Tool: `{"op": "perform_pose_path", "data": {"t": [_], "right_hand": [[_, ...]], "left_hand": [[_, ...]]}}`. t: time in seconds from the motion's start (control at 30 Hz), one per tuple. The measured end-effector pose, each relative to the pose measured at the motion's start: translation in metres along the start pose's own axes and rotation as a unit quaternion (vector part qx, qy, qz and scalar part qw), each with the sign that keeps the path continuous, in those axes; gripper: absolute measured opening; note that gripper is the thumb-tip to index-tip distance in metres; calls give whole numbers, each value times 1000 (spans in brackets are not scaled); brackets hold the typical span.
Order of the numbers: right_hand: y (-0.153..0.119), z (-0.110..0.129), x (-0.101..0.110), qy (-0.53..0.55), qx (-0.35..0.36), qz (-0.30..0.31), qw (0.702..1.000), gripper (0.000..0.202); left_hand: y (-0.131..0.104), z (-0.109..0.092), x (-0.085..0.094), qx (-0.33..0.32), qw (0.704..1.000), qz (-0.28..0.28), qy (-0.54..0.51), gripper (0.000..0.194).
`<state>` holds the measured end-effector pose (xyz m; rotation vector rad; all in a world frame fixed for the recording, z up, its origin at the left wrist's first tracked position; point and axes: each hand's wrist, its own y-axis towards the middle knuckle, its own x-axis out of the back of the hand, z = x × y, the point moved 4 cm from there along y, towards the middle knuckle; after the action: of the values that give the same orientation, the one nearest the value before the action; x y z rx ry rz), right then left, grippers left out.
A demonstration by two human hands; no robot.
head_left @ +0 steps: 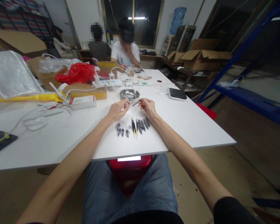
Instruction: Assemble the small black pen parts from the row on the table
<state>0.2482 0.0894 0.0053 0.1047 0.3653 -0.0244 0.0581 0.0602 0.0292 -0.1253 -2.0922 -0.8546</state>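
My right hand (148, 108) pinches a thin dark pen part (135, 103), which points left toward my other hand. My left hand (118, 111) is closed, fingertips together, with a small pale bit at them that is too small to name. Below the hands, pen parts lie in rows on the white table. Clear pieces with dark tips (122, 132) are on the left, slim black refills with yellow ends (134, 128) in the middle, and dark barrels (143, 123) on the right. Just beyond my hands stands a shiny metal bowl (129, 94) with small things inside.
To the left are a white-and-red box (83, 102), a power strip (107, 82), a red plastic bag (78, 73) and cables. A black flat device (177, 94) lies at the right. Across the table sits a person in a white shirt (121, 54). Blue shelving (247, 102) stands at right.
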Motion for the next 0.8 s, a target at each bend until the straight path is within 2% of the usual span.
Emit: {"op": "perform_pose_path", "data": {"t": [0.17,0.4,0.8], "right_hand": [[0,-1,10,-11,11,-30,999,12],[-1,1,9,-15,23,0,1000,13],[-6,4,4,-35,48,23,998,21]], "left_hand": [[-13,8,-1,16,1000,18,19,24],[-16,8,-1,42,999,-6,-1,28],[-17,6,0,51,999,-3,-3,28]]}}
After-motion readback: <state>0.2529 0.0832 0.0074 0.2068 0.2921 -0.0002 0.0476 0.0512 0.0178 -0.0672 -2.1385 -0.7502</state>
